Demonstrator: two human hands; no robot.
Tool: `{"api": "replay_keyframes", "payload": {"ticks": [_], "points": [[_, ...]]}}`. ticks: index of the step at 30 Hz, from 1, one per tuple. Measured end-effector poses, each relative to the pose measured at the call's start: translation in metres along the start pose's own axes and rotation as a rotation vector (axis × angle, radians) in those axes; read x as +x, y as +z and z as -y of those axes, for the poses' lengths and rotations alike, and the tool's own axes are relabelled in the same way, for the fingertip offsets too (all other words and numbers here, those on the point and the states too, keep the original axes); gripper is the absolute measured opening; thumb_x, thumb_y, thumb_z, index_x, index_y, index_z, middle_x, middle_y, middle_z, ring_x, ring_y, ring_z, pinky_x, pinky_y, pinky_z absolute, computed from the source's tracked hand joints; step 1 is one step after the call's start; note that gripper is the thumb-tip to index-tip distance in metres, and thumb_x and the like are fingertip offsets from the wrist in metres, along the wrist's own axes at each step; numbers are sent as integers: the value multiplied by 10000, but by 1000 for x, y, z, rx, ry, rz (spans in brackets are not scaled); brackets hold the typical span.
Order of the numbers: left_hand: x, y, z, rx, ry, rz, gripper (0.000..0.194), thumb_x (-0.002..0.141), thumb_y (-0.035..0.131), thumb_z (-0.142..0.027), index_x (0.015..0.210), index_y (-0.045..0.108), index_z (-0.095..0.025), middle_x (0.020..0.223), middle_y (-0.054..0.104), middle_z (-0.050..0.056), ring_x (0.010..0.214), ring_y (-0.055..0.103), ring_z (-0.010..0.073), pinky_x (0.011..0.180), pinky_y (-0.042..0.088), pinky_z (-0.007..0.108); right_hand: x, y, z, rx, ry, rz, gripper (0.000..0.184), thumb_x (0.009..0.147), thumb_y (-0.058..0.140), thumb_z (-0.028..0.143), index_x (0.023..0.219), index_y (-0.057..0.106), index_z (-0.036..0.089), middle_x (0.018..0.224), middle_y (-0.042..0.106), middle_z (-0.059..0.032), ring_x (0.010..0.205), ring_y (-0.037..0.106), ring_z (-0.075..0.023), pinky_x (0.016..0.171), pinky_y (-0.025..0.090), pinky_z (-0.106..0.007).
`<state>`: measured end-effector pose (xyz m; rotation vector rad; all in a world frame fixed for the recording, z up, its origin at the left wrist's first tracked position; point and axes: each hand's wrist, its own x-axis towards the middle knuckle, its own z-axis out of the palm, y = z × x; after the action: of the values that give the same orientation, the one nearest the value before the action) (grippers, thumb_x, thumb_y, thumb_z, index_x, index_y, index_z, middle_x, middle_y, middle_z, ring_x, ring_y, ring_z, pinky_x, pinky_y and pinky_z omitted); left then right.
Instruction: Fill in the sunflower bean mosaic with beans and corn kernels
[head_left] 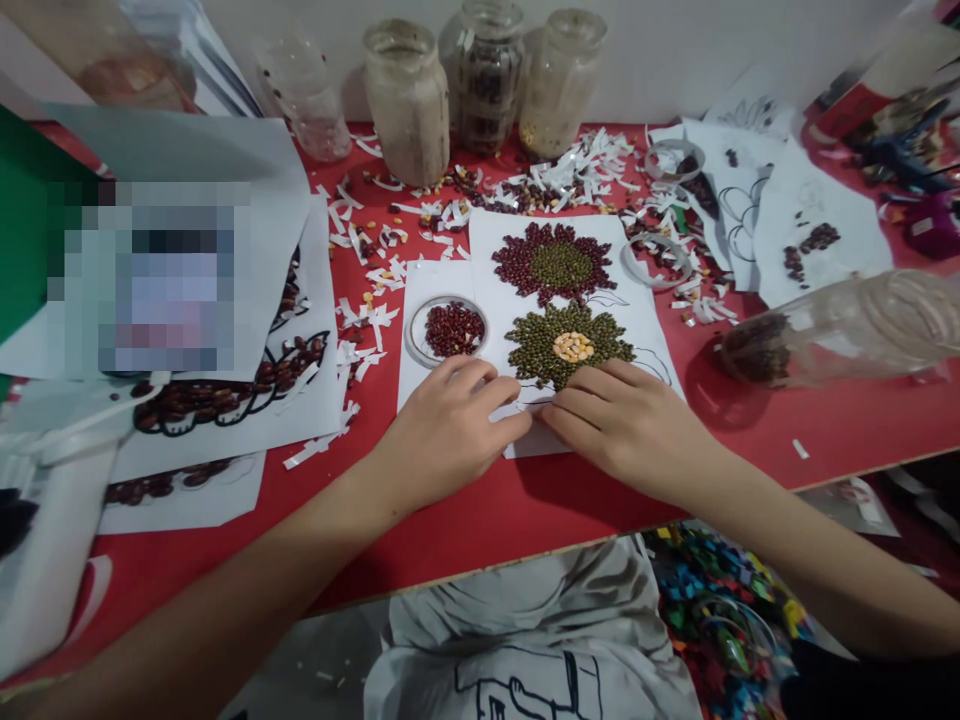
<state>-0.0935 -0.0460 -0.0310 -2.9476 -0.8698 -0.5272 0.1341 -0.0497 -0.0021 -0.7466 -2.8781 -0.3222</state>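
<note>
Across the red table (442, 545), we have paper, glass and scraps on most sides. To our left lies a stack of sheets (240, 430), with dark beans filling black outlines. The flower sheet (637, 315) lies flat in the middle, right before us. Three jars (407, 105) stand upright along the wall; a tipped jar (840, 330) lies on its side to our right, dark beans in its base. The dish (418, 330) of red beans sits just beyond our left fingers. Two clear rings lie by the far right of the sheet, among white strips (596, 165) and loose beans.

Our forearms slant in from both sides, palms down over the sheet's near edge. Our left hand (450, 425) is half curled, thumb and forefinger pointing inward; our right hand (615, 420) bends its fingers over the lower rim of the green flower (525, 345). The fingertips nearly meet; we cannot tell whether either hand pinches anything.
</note>
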Motion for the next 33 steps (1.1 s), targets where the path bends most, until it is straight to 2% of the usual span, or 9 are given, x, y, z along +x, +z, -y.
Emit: {"api": "replay_keyframes", "payload": {"ticks": [4, 9, 16, 27, 33], "points": [[1, -5, 0, -56, -12, 55, 221, 929, 548, -122, 1065, 709, -187, 1169, 668, 76, 1046, 547, 262, 949, 462, 436, -1, 0, -2, 20, 21, 3, 200, 968, 534, 127, 867, 705, 144, 792, 681, -60, 764, 502, -211, 692, 354, -335], [1, -10, 1, -106, 12, 82, 254, 926, 552, -133, 1137, 689, -169, 1149, 674, 90, 1086, 542, 269, 947, 470, 433, -2, -1, -6, 85, -4, 34, 180, 984, 526, 146, 929, 697, 137, 844, 692, -60, 796, 527, -204, 723, 377, -325], [2, -9, 0, -79, 92, 74, 246, 949, 484, -110, 1095, 681, -124, 1091, 694, 87, 1079, 547, 263, 980, 451, 409, -1, -3, -10, 77, -41, 55, 165, 974, 541, 133, 906, 691, 145, 825, 689, -61, 800, 526, -198, 721, 347, -325], [1, -7, 3, -84, 112, 86, 178, 941, 524, -139, 1030, 677, -117, 1012, 684, 64, 1023, 552, 257, 976, 452, 417, 2, 6, 1, 16, 63, -15, 213, 962, 546, 133, 788, 666, 156, 723, 624, -43, 717, 484, -196, 675, 327, -317], [1, -7, 5, -90, 113, 103, 189, 915, 563, -123, 1070, 671, -125, 1025, 685, 61, 1044, 546, 257, 972, 456, 418, 0, 9, 1, 33, 112, -18, 171, 958, 575, 167, 817, 670, 160, 743, 630, -40, 733, 504, -200, 680, 341, -315]]}}
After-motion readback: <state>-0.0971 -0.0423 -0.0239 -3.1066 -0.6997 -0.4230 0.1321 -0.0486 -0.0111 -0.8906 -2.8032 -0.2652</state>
